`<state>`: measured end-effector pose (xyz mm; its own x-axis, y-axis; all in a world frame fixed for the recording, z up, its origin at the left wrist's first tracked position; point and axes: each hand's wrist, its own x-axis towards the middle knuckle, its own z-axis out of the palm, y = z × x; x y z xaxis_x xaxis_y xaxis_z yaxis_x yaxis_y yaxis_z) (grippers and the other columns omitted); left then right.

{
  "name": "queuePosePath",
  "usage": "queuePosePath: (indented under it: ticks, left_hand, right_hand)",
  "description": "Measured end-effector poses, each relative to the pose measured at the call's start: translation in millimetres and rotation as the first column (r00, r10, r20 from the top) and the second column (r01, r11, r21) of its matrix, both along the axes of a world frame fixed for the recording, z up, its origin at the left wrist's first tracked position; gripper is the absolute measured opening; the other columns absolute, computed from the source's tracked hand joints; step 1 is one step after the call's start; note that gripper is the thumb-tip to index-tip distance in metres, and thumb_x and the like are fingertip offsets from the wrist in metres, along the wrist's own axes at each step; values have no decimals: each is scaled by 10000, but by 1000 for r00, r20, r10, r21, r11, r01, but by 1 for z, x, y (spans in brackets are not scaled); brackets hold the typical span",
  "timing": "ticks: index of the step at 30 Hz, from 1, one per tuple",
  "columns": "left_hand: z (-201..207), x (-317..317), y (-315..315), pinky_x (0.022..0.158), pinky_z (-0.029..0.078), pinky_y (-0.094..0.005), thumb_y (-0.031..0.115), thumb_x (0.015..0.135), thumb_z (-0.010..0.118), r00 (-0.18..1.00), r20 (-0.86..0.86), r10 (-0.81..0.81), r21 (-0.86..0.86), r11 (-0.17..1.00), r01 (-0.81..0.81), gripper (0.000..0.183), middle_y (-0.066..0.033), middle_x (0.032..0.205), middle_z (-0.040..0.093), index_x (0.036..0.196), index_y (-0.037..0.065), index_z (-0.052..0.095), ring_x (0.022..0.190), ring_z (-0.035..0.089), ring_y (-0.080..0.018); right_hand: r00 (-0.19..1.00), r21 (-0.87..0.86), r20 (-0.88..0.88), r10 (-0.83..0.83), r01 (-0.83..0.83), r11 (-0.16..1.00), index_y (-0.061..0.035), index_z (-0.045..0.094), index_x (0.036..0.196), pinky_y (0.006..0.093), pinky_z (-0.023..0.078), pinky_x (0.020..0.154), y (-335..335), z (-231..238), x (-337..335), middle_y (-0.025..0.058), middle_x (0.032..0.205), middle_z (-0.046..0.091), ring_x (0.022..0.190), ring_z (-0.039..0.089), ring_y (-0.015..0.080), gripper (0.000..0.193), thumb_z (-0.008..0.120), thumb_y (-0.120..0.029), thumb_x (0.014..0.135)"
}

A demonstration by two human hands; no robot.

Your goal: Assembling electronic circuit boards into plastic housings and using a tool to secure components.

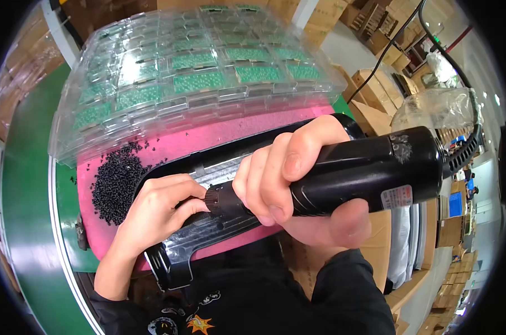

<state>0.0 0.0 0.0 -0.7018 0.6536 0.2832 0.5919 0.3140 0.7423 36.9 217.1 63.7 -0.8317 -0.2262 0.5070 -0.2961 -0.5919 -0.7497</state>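
Observation:
My right hand (297, 178) is wrapped round a black electric screwdriver (353, 170), which lies slanted across the view with its ribbed nose to the left. My left hand (163, 209) is closed in a pinch, thumb and forefinger meeting right at that ribbed nose. Whatever sits between those fingertips is hidden, and the bit does not show. Beneath both hands rests a long black plastic housing (177, 245), its hollow inside facing up. A pile of small black screws (116, 187) lies left of the housing, beside my left hand.
A pink mat (91, 234) covers part of the green worktable (26, 184). Stacked clear plastic trays (208, 103) of green circuit boards (200, 82) stand behind the housing. The screwdriver's cord (465, 151) runs up at the right. Cardboard boxes (376, 92) stand beyond.

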Motion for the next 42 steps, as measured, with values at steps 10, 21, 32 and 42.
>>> queuePosePath:
  ticks: [10, 21, 32, 42]
  left_hand:
    - [-2, 0, 6, 774, 533, -357, 274, 715, 833, 996, -86, 35, -123, 991, -45, 535, -110, 1077, 627, 1141, 30, 622, 871, 629, -254]
    - [-3, 0, 4, 878, 514, -401, 198, 723, 801, 990, -133, -38, -309, 951, -5, 490, -91, 1135, 599, 1144, 38, 607, 1058, 590, -307]
    - [-1, 2, 9, 849, 504, -396, 135, 729, 794, 989, -148, 9, -253, 966, -46, 405, -96, 1083, 621, 1083, 29, 627, 1003, 605, -307]
    - [-3, -9, -9, 856, 487, -396, 36, 794, 718, 858, -405, 315, -185, 891, -414, 320, -137, 1061, 613, 1099, 8, 628, 972, 599, -340]
  right_hand:
    - [961, 182, -78, -264, 274, 944, -30, 486, 1032, 269, 416, 509, 21, 1, -7, 24, 673, 552, 516, 517, 125, 511, 631, -503, 907]
    - [948, 239, -43, -316, 317, 918, -33, 476, 965, 242, 340, 447, 39, -24, -20, 4, 613, 498, 458, 426, 102, 505, 621, -510, 885]
    - [961, 311, -24, -277, 271, 911, -27, 479, 966, 222, 339, 437, 32, -26, -21, 2, 617, 492, 461, 415, 81, 516, 682, -492, 868]
    - [995, 273, 2, -95, 91, 958, -45, 486, 1004, 241, 334, 464, 46, -31, -33, -18, 605, 474, 486, 425, 86, 538, 663, -534, 864]
